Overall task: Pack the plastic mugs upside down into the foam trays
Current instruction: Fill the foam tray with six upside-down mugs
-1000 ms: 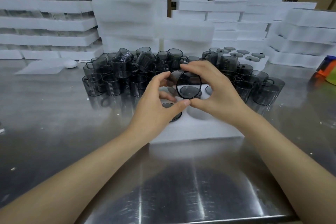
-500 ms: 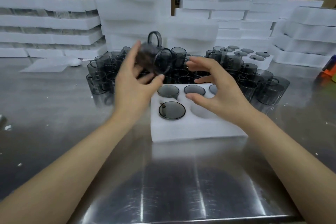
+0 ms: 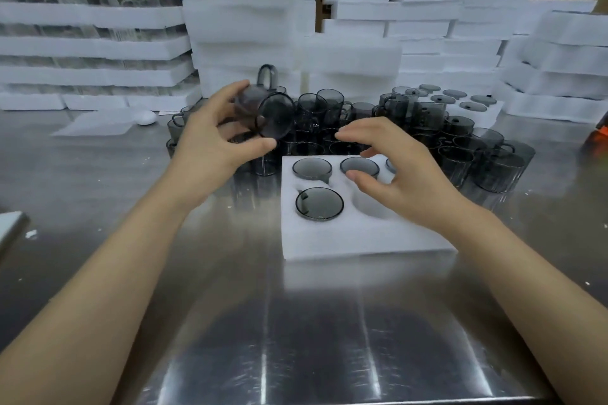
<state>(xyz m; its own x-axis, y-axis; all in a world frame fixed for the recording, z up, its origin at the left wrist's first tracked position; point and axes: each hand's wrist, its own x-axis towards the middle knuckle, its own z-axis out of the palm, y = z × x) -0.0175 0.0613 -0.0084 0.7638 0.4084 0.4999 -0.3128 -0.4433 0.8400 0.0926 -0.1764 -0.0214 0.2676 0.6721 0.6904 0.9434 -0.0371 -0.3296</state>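
My left hand [image 3: 217,145] grips a smoky grey plastic mug [image 3: 268,113] held on its side, handle up, in the air left of the tray. A white foam tray [image 3: 355,237] lies on the steel table in front of me. Three upside-down mugs show in its pockets: one front left [image 3: 319,204], two in the back row [image 3: 312,168] [image 3: 359,166]. A further one is mostly hidden by my right hand [image 3: 398,174], which hovers over the tray with curved fingers and holds nothing. An empty pocket [image 3: 371,207] lies under it. Several loose mugs [image 3: 467,141] crowd behind the tray.
Tall stacks of white foam trays [image 3: 243,10] wall in the back of the table. A filled tray [image 3: 460,105] sits at the back right. A flat foam sheet [image 3: 102,123] and a small white object [image 3: 146,117] lie at the back left. Bare steel table [image 3: 312,339] stretches in front.
A second ago both hands held a mug over the tray. My left hand has since carried a mug up and to the left; my right hand let go and stays over the tray.
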